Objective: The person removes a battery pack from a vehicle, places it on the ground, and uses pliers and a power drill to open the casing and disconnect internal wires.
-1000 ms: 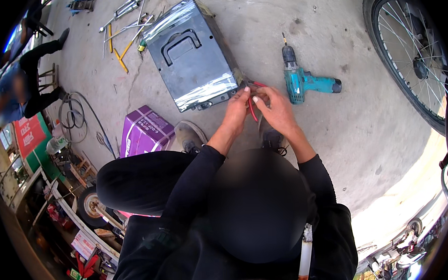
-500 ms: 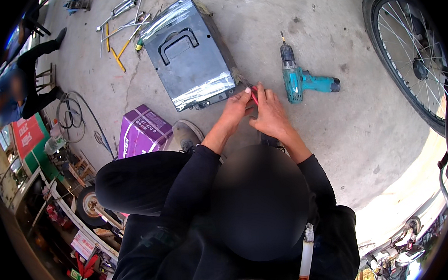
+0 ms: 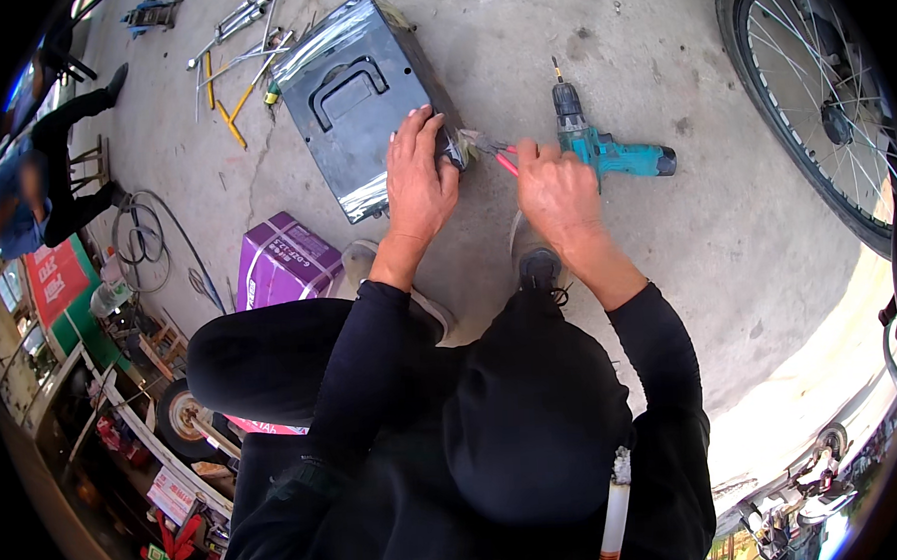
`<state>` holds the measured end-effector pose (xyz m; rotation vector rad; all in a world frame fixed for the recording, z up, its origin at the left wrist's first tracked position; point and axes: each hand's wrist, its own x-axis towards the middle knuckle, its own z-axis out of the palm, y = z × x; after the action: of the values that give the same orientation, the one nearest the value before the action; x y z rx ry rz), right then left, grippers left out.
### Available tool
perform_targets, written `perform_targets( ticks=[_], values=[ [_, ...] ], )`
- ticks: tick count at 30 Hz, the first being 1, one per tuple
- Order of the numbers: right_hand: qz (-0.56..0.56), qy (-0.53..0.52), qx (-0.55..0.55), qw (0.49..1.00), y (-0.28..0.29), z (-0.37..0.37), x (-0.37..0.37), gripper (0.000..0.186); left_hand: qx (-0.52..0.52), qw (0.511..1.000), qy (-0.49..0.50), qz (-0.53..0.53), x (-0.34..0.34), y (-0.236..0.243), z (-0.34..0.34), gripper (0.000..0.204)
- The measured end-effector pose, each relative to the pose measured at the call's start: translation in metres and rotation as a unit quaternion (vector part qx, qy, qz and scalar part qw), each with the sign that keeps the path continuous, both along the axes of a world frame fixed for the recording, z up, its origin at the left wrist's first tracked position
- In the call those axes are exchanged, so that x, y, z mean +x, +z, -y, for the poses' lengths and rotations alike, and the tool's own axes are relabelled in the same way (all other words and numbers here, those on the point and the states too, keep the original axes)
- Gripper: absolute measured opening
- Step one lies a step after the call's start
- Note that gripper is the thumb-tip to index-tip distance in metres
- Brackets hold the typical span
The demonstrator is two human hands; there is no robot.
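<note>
A black metal box (image 3: 347, 124) with a folded handle and clear tape at both ends lies on the concrete floor. My left hand (image 3: 419, 181) rests on its lower right part, fingers slightly bent and apart. My right hand (image 3: 557, 190) is closed around red-handled pliers (image 3: 500, 151), whose jaws reach the box's taped lower right corner. Beside that hand a teal cordless drill (image 3: 628, 158) lies on its side, bit pointing away from me. A purple carton (image 3: 287, 259) stands below the box, left of my shoes.
Wrenches and yellow-handled tools (image 3: 222, 100) lie upper left, near a small blue tool (image 3: 147, 15). A coiled hose (image 3: 138, 238) is at left, near a seated person (image 3: 48, 172). A bicycle wheel (image 3: 832, 123) is at right. Assorted parts and a small wheel (image 3: 184, 417) fill the lower left.
My left hand has moved up and left from the pliers onto the box. My right hand has risen slightly rightward with the pliers, whose jaws now point left at the corner.
</note>
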<state>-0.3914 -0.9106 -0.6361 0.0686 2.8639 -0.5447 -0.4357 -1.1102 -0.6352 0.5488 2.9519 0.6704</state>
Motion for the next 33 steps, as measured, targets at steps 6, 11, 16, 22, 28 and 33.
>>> perform_targets(
  ticks=[6,11,16,22,28,33],
  values=[
    [0.013,-0.089,-0.104,0.99,0.007,-0.058,-0.024,0.024,-0.092,0.996,-0.003,-0.011,0.012,0.004,-0.012,0.068],
    [0.213,-0.163,-0.362,0.893,-0.065,-0.014,0.045,0.037,-0.206,0.977,-0.029,-0.041,0.014,-0.007,-0.031,0.068],
    [0.268,-0.281,-0.477,0.789,-0.068,0.027,0.073,0.038,-0.299,0.948,-0.108,0.002,-0.01,0.009,-0.048,0.045],
    [0.247,-0.2,-0.414,0.853,-0.071,0.025,0.074,0.037,-0.272,0.935,-0.227,-0.016,-0.032,-0.006,-0.023,0.035],
    [0.167,-0.176,-0.283,0.928,-0.047,0.024,0.068,0.035,-0.398,0.836,-0.339,0.166,-0.072,0.021,-0.053,0.027],
    [0.153,-0.176,-0.249,0.94,-0.043,0.021,0.067,0.036,-0.361,0.815,-0.365,0.269,-0.095,0.018,-0.053,0.031]
  ],
)
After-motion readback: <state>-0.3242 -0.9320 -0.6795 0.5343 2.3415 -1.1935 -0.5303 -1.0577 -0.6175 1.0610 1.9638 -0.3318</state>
